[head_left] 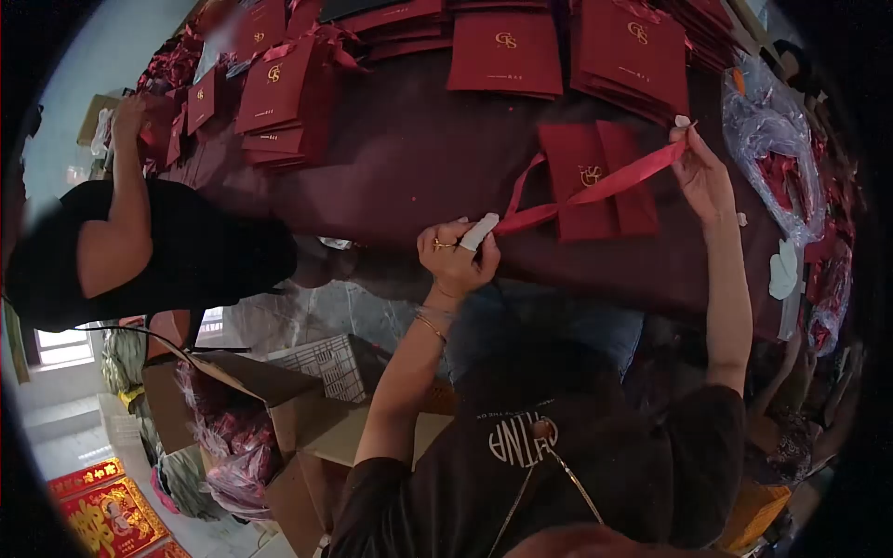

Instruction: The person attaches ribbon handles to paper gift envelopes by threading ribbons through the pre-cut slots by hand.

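A red ribbon (pixel 633 173) stretches between my two hands, over a red paper gift bag (pixel 581 209) with a gold logo that lies on the dark red tablecloth. My left hand (pixel 458 253), with white wrapping on a finger and a gold ring, pinches one end of the ribbon just left of the bag. Up to the right, my right hand (pixel 699 172) grips the other end between thumb and fingers, raised above the bag's upper right corner. A white covering also shows on a right fingertip. The ribbon crosses the bag's front and loops at its left side.
Stacks of red gift bags (pixel 507 56) line the far side of the table. Clear plastic wrapping (pixel 777 149) with red items lies at the right edge. On the left, a person in black (pixel 186 246) reaches toward other bags. Cardboard boxes (pixel 233 386) stand on the floor below.
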{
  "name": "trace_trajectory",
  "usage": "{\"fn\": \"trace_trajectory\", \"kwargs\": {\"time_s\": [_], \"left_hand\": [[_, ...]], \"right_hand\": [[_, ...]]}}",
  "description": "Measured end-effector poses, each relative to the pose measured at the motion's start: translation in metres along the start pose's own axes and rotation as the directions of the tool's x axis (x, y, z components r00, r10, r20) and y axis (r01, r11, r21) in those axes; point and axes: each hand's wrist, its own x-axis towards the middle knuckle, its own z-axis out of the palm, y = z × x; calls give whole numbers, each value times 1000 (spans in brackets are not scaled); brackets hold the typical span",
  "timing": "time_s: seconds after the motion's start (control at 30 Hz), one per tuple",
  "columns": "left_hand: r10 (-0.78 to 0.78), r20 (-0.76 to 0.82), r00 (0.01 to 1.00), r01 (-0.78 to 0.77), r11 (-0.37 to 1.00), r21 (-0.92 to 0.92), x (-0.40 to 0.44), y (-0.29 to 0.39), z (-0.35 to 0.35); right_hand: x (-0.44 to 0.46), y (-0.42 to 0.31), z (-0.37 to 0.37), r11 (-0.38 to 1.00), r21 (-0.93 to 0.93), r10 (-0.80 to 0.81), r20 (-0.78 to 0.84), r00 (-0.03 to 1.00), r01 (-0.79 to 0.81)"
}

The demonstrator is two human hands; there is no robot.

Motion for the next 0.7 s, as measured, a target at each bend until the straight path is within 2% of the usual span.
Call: {"fn": "trace_trajectory", "kwargs": {"time_s": [0.07,0.17,0.27,0.33,0.4,0.53,0.6,0.7], "left_hand": [[1,-14,1000,-1,1000,-6,0,1,0],[5,-56,998,-5,1000,-12,-1,2,3],[12,-44,999,-13,1000,-15,1,2,3],[20,-36,999,-19,1000,9,-1,1,3],[16,-12,1000,-17,1000,-8,0,2,0],[-8,7,1000,8,998,-59,1,3,0],[-15,-19,1000,15,999,-46,1,3,1],[-12,-45,999,10,999,-36,1,5,1]], "right_hand": [[10,7,-16,993,116,-10,361,933,-34],[4,8,-14,987,123,39,434,900,-102],[1,10,-7,999,-33,23,314,949,-13],[2,10,-4,998,-43,61,328,943,-50],[4,11,-4,992,-93,121,419,900,-90],[1,15,-1,982,-178,132,370,920,-70],[-3,16,1,978,-209,46,287,957,16],[-5,14,0,982,-184,13,310,951,46]]}}
